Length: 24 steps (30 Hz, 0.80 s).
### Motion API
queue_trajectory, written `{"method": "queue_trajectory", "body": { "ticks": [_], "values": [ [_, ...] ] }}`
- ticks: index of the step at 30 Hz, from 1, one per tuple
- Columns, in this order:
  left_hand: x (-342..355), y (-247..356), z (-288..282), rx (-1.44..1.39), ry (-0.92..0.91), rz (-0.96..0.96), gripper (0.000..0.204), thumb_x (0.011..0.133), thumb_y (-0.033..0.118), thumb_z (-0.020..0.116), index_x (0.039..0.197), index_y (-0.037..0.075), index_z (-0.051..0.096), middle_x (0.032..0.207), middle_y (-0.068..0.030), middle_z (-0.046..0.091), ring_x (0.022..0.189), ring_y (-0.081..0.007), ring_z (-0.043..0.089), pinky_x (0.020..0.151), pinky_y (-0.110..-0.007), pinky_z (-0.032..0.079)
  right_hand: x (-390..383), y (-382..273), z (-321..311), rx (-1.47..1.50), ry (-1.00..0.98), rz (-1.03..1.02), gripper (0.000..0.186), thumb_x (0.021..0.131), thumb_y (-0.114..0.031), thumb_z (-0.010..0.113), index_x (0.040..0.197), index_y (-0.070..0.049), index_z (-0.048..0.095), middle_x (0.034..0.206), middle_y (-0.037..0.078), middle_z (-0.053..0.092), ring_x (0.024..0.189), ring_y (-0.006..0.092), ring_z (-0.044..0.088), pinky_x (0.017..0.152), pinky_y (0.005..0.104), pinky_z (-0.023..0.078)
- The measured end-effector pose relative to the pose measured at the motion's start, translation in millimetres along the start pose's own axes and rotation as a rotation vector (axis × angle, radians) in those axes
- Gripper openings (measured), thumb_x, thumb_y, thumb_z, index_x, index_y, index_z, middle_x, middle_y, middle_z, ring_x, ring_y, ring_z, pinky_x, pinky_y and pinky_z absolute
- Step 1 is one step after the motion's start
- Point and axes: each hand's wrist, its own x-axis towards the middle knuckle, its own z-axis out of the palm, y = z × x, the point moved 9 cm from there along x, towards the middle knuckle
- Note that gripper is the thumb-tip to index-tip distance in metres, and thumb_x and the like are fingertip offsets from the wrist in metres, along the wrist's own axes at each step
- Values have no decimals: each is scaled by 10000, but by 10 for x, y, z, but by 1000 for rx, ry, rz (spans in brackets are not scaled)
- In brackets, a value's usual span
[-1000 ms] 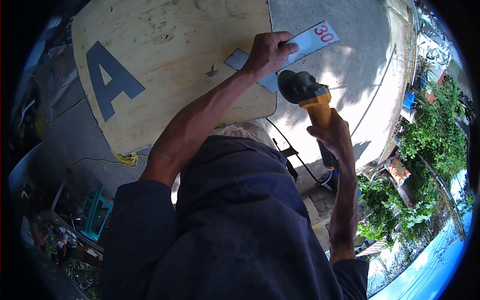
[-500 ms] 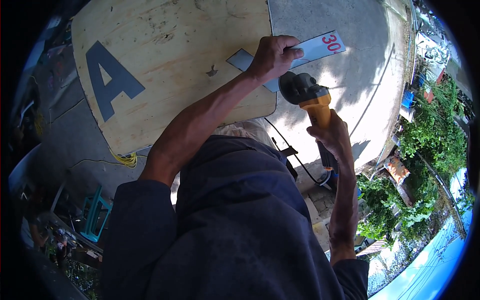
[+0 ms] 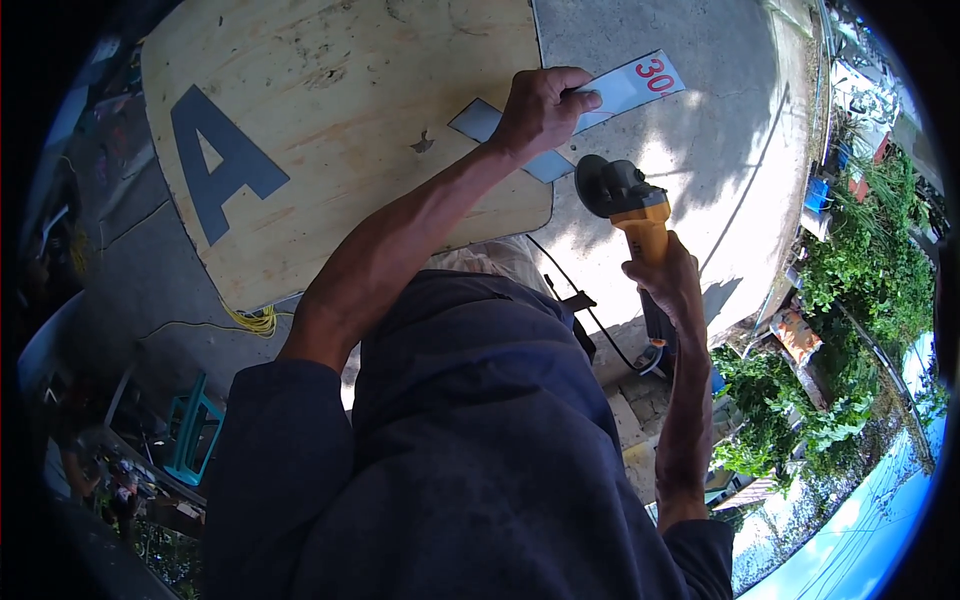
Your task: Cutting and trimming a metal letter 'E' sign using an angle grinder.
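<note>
My left hand (image 3: 545, 112) grips a flat, light grey-white sheet piece (image 3: 628, 90) at the right edge of the plywood table top (image 3: 350, 130). Several arms of the piece stick out around the hand, one with red print reaching past the edge. What lies under my palm is hidden. My right hand (image 3: 672, 275) is wrapped round the yellow-and-black body of an angle grinder (image 3: 641, 225), held beyond the table's right edge. Its dark disc (image 3: 592, 185) is close to the piece's lower arm, with a small gap between them.
A dark grey letter-shaped cut-out (image 3: 222, 165) lies on the table's left side. A coiled yellow cord (image 3: 258, 322) is on the floor at the near left corner. A black cable (image 3: 598, 318) runs below the grinder. A teal stool (image 3: 190, 430) stands lower left; plants (image 3: 860, 270) grow at right.
The grinder has moved down and right, away from the piece. The sheet piece has shifted slightly left with my left hand, and more of its lower arm shows.
</note>
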Motion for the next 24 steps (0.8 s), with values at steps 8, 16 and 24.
{"method": "queue_trajectory", "body": {
  "ticks": [8,16,24],
  "values": [
    [28,-25,3,52,10,-24,144,919,137,737,956,-1,724,644,-39,616,598,-71,525,559,-288,441,-60,31,-56,40,45,7,543,693,-260,802,1099,35,595,843,156,703,690,226,708,639,350,572],
    [29,27,56,77,10,-5,163,919,152,740,975,-1,728,652,-56,625,597,-80,534,559,-292,447,-3,-283,51,78,-30,-6,583,707,-317,810,1120,33,593,905,204,723,800,298,735,751,406,584],
    [-6,68,54,49,19,-4,130,874,124,738,927,6,719,728,-188,649,607,-216,619,611,-354,488,29,-303,89,77,-77,1,588,700,-324,811,1127,27,608,909,192,722,796,296,724,756,397,567]
  ]
}}
